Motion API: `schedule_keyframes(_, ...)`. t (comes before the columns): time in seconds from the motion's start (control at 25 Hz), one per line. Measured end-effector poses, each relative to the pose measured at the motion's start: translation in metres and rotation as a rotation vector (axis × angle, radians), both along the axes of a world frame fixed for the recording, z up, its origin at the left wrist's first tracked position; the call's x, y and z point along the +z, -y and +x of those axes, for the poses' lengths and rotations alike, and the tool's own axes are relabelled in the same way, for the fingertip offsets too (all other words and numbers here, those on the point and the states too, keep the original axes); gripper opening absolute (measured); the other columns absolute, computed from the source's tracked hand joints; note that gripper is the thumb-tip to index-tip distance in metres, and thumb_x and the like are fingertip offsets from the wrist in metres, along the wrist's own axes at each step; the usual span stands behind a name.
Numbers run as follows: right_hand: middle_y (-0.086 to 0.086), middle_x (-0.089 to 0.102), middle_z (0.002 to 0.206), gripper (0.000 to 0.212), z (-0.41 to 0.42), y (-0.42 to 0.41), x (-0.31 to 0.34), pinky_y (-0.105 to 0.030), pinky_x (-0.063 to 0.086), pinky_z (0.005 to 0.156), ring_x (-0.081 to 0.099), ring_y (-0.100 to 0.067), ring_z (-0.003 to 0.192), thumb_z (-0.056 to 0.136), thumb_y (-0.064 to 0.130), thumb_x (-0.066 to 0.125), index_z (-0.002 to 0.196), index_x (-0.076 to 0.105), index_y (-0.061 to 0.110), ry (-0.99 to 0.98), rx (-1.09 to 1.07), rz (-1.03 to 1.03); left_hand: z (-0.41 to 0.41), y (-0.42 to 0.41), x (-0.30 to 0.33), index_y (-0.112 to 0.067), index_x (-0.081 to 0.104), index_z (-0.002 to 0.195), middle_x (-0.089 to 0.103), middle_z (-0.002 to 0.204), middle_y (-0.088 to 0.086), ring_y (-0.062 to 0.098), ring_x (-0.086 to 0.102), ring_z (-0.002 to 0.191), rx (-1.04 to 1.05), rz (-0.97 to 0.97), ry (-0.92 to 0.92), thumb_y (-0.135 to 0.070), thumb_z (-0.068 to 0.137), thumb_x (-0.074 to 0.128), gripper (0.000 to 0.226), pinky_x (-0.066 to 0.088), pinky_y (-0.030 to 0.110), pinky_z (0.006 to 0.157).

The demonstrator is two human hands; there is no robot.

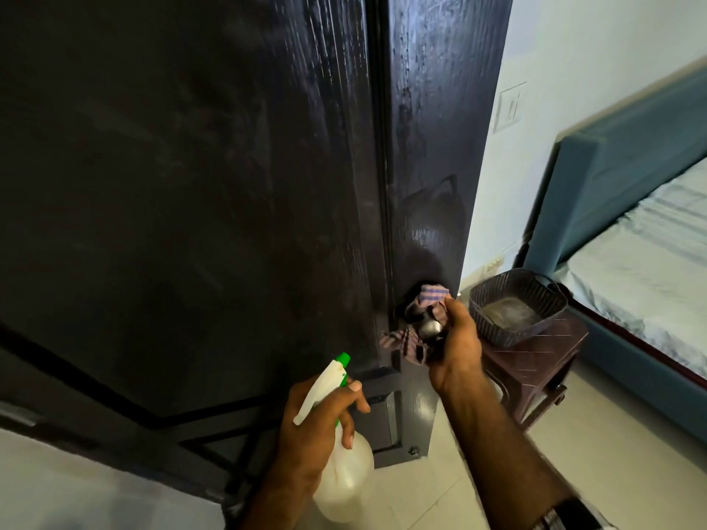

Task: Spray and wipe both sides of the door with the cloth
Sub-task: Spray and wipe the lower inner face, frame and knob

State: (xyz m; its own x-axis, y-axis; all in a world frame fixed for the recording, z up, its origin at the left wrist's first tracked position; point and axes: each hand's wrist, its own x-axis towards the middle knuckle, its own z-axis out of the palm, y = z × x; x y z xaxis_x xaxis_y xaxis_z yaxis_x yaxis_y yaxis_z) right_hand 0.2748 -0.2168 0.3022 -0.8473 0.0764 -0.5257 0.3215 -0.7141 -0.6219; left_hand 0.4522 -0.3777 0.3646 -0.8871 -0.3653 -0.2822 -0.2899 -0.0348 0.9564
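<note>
Your right hand (453, 340) fingers curl round the cloth (415, 327), rubbing the knob (430, 327) on the dark door (229, 185). Your left hand (319, 422) wraps the spray bottle (346, 464) below the knob. Streaks show above it; the other side looks left to do

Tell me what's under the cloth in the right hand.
A shiny metal door knob shows through the cloth, which the right hand holds wrapped around it on the door. The knob's far side and base are covered.
</note>
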Motion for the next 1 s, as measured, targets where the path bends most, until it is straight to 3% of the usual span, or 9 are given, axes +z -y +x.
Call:
schedule_keyframes(0.08, -0.01, 0.074, 0.101, 0.039, -0.005, 0.006, 0.005, -0.049, 0.059, 0.087, 0.066, -0.032, 0.095, 0.08, 0.039, 0.077, 0.109, 0.075, 0.012, -0.059, 0.011, 0.112, 0.0, -0.001, -0.004, 0.0, 0.069, 0.107, 0.077, 0.086, 0.014, 0.017, 0.056, 0.047, -0.002, -0.004, 0.018, -0.039, 0.078, 0.076, 0.049, 0.056, 0.029, 0.055)
schedule_keyframes(0.28, -0.013, 0.05, 0.134, 0.055, 0.015, -0.002, -0.004, -0.049, 0.06, 0.09, 0.061, -0.036, 0.11, 0.084, 0.048, 0.078, 0.13, 0.058, 0.025, -0.584, 0.133, 1.536, -0.004, 0.002, -0.009, -0.001, 0.069, 0.108, 0.077, 0.087, 0.013, 0.017, 0.058, 0.048, 0.008, -0.001, 0.04, -0.037, 0.082, 0.081, 0.045, 0.059, 0.03, 0.057)
schedule_keyframes(0.4, -0.021, 0.044, 0.14, 0.062, 0.012, -0.025, -0.006, -0.053, 0.059, 0.088, 0.056, -0.043, 0.114, 0.085, 0.043, 0.082, 0.138, 0.058, 0.02, -0.944, 0.181, 1.92, -0.007, 0.004, -0.005, -0.001, 0.068, 0.108, 0.076, 0.086, 0.014, 0.017, 0.057, 0.047, -0.004, -0.001, 0.017, -0.034, 0.082, 0.079, 0.043, 0.059, 0.03, 0.056)
schedule_keyframes(0.48, -0.012, 0.043, 0.139, 0.071, 0.015, -0.024, 0.0, -0.045, 0.054, 0.094, 0.053, -0.032, 0.118, 0.082, 0.051, 0.086, 0.14, 0.056, 0.023, -0.791, 0.121, 1.73, -0.01, 0.007, -0.002, 0.0, 0.068, 0.107, 0.076, 0.084, 0.013, 0.017, 0.056, 0.047, 0.005, -0.001, 0.005, -0.028, 0.087, 0.079, 0.036, 0.059, 0.03, 0.056)
schedule_keyframes(0.6, -0.002, 0.059, 0.124, 0.064, 0.012, 0.007, 0.011, -0.041, 0.057, 0.092, 0.062, -0.023, 0.106, 0.066, 0.048, 0.096, 0.116, 0.059, 0.036, -0.266, -0.021, 0.986, -0.013, 0.012, 0.0, 0.003, 0.068, 0.104, 0.076, 0.084, 0.015, 0.017, 0.057, 0.045, -0.004, -0.024, -0.015, -0.038, 0.077, 0.071, 0.05, 0.057, 0.028, 0.054)
schedule_keyframes(0.68, -0.006, 0.072, 0.107, 0.052, 0.001, 0.017, 0.013, -0.05, 0.064, 0.087, 0.072, -0.028, 0.093, 0.068, 0.029, 0.092, 0.111, 0.064, 0.026, -0.067, -0.111, 0.433, -0.014, 0.014, 0.001, 0.005, 0.068, 0.104, 0.076, 0.084, 0.016, 0.017, 0.057, 0.045, 0.004, -0.036, -0.025, -0.039, 0.077, 0.069, 0.051, 0.056, 0.027, 0.054)
schedule_keyframes(0.8, -0.019, 0.067, 0.09, 0.02, -0.014, 0.013, 0.022, -0.045, 0.064, 0.067, 0.068, -0.029, 0.072, 0.085, 0.015, 0.076, 0.102, 0.069, 0.006, 0.014, 0.023, -0.068, -0.015, 0.015, 0.001, 0.005, 0.069, 0.098, 0.075, 0.083, 0.017, 0.017, 0.056, 0.044, -0.008, -0.027, -0.01, -0.032, 0.086, 0.076, 0.039, 0.056, 0.028, 0.054)
schedule_keyframes(0.92, -0.016, 0.063, 0.081, 0.011, -0.013, 0.015, 0.027, -0.037, 0.061, 0.058, 0.063, -0.025, 0.065, 0.097, 0.02, 0.067, 0.09, 0.064, 0.012, 0.0, 0.088, -0.169, -0.017, 0.015, 0.0, 0.003, 0.068, 0.102, 0.075, 0.083, 0.016, 0.016, 0.056, 0.045, -0.006, 0.0, 0.003, -0.028, 0.089, 0.078, 0.035, 0.057, 0.029, 0.054)
schedule_keyframes(1.0, -0.012, 0.071, 0.1, 0.016, -0.01, 0.017, 0.016, -0.046, 0.064, 0.074, 0.071, -0.026, 0.082, 0.093, 0.027, 0.077, 0.101, 0.063, 0.026, -0.064, -0.016, 0.225, -0.019, 0.016, 0.001, 0.0, 0.066, 0.108, 0.075, 0.083, 0.014, 0.017, 0.055, 0.046, 0.002, 0.014, 0.004, -0.029, 0.088, 0.077, 0.037, 0.057, 0.031, 0.056)
